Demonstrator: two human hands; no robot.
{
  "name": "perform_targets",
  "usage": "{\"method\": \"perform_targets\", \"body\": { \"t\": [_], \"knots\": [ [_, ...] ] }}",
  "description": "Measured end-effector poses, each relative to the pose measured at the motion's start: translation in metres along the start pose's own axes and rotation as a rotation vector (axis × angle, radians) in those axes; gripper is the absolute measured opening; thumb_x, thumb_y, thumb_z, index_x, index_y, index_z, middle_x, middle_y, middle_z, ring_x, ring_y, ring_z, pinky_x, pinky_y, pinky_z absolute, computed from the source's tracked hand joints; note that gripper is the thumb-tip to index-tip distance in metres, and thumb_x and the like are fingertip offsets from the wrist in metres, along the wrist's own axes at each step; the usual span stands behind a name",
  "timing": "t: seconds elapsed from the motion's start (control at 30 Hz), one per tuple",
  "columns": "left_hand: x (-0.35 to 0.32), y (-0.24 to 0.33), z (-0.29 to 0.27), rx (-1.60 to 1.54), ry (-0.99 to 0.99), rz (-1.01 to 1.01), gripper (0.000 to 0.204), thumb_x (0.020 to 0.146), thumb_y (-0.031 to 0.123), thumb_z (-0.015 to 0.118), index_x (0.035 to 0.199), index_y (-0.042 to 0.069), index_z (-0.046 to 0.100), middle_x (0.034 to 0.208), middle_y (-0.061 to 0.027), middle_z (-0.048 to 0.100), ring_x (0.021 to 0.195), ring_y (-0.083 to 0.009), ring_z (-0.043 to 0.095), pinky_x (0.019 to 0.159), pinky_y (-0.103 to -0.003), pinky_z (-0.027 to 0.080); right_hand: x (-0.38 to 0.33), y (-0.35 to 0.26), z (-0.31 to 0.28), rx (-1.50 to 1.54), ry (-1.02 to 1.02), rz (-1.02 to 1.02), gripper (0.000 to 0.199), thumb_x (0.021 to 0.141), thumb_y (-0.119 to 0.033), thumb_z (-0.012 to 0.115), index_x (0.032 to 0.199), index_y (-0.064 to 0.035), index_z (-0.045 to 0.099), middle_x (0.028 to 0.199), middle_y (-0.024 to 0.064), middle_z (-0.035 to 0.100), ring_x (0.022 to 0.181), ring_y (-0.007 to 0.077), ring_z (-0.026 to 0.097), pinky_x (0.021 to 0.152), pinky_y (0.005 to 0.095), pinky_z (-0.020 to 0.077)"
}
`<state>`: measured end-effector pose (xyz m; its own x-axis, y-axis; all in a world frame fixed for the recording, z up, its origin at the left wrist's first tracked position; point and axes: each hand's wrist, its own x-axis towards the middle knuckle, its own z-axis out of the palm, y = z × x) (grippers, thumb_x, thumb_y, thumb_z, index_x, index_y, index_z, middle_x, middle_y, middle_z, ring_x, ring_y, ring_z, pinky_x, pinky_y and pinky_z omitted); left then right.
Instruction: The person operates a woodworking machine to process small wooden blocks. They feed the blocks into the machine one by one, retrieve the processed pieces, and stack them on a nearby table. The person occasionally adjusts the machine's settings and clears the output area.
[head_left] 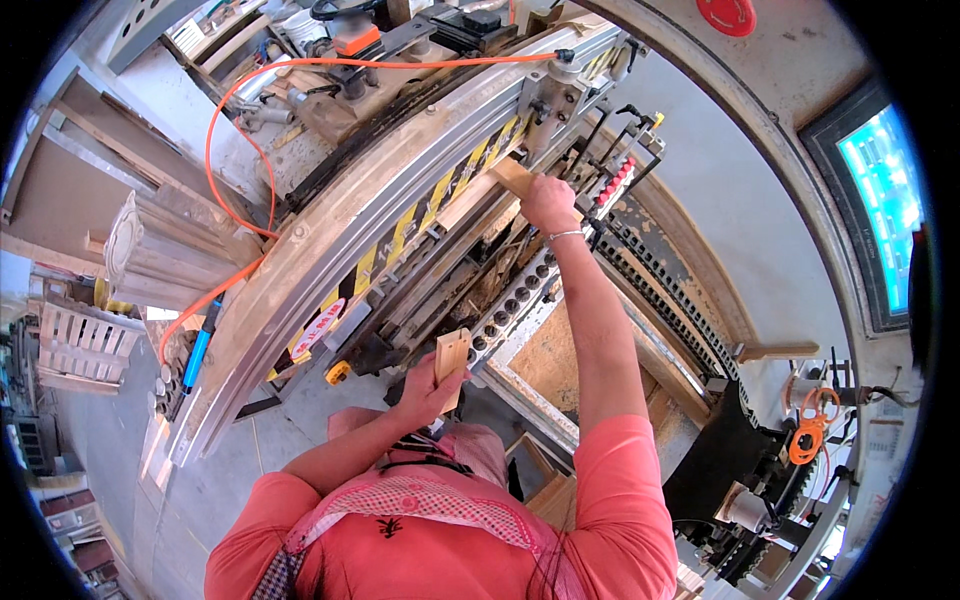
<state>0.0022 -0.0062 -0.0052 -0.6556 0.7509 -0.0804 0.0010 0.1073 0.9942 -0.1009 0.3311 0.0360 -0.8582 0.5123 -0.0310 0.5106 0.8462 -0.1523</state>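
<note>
My left hand (428, 395) is closed around a short pale wooden block (453, 358), held upright in front of my body at the near end of the machine. A groove or slot seems to show near the block's top. Farther off, my right arm reaches out over the machine, and my right hand (550, 205) grips the end of a flat wooden piece (511, 176). Beside that piece, a pale wooden strip (466, 206) lies along the striped guard. My right fingers are partly hidden behind the hand.
A yellow-and-black striped guard (405, 228) runs along the machine's rail. Round dark cups (510, 305) line a bar near my right forearm. An orange hose (330, 62) loops over the left side. At right are a lit screen (880, 210) and a red button (728, 14).
</note>
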Motion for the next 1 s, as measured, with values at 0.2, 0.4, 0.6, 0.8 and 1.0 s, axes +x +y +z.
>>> {"method": "perform_targets", "body": {
  "t": [0.2, 0.4, 0.6, 0.8, 1.0],
  "knots": [
    [0.0, 0.003, 0.002, -0.018, 0.036, -0.034, 0.023, 0.086, 0.024, 0.053, 0.087, 0.003, 0.063, 0.085, -0.0099, 0.062, 0.085, -0.0262, 0.058, 0.082, -0.035, 0.042, 0.0, -0.002, 0.005, -0.052, 0.084, -0.032, 0.017, 0.071, -0.013, 0.057, 0.083, -0.0024, 0.063, 0.082, 0.0159, 0.066, 0.079, 0.0291, 0.065, 0.07, 0.0365, 0.0524],
    [0.004, 0.013, -0.001, 0.123, -0.013, 0.099, 0.022, 0.086, 0.024, 0.053, 0.087, 0.004, 0.062, 0.079, -0.0105, 0.061, 0.082, -0.0279, 0.058, 0.084, -0.036, 0.042, 0.001, 0.001, 0.009, -0.05, 0.108, -0.048, 0.015, 0.07, -0.013, 0.057, 0.079, -0.0024, 0.064, 0.081, 0.0173, 0.065, 0.078, 0.0301, 0.065, 0.069, 0.0368, 0.0522],
    [0.005, 0.004, 0.001, 0.191, 0.001, 0.15, 0.023, 0.087, 0.027, 0.053, 0.085, 0.005, 0.062, 0.077, -0.0113, 0.06, 0.079, -0.0294, 0.056, 0.085, -0.037, 0.04, 0.004, 0.007, 0.014, -0.079, 0.1, -0.058, 0.015, 0.071, -0.012, 0.055, 0.078, -0.0016, 0.063, 0.081, 0.0178, 0.064, 0.077, 0.0306, 0.065, 0.069, 0.0384, 0.0524],
    [-0.002, 0.014, -0.005, 0.127, -0.038, 0.04, 0.03, 0.086, 0.033, 0.053, 0.09, 0.003, 0.057, 0.074, -0.0151, 0.055, 0.078, -0.0342, 0.052, 0.082, -0.039, 0.039, 0.0, -0.005, -0.001, -0.124, -0.015, -0.064, 0.015, 0.075, -0.018, 0.058, 0.08, -0.0048, 0.064, 0.086, 0.0147, 0.066, 0.083, 0.0304, 0.064, 0.072, 0.0403, 0.0519],
    [-0.053, 0.006, -0.022, -0.206, 0.232, 0.03, 0.036, 0.087, 0.028, 0.056, 0.111, 0.002, 0.05, 0.094, -0.0086, 0.057, 0.088, -0.0198, 0.053, 0.08, -0.032, 0.041, 0.004, -0.007, 0.007, -0.285, 0.049, -0.146, 0.028, 0.08, -0.028, 0.055, 0.086, -0.0018, 0.061, 0.081, 0.0173, 0.065, 0.077, 0.0328, 0.065, 0.067, 0.0419, 0.0536]
  ]
}}
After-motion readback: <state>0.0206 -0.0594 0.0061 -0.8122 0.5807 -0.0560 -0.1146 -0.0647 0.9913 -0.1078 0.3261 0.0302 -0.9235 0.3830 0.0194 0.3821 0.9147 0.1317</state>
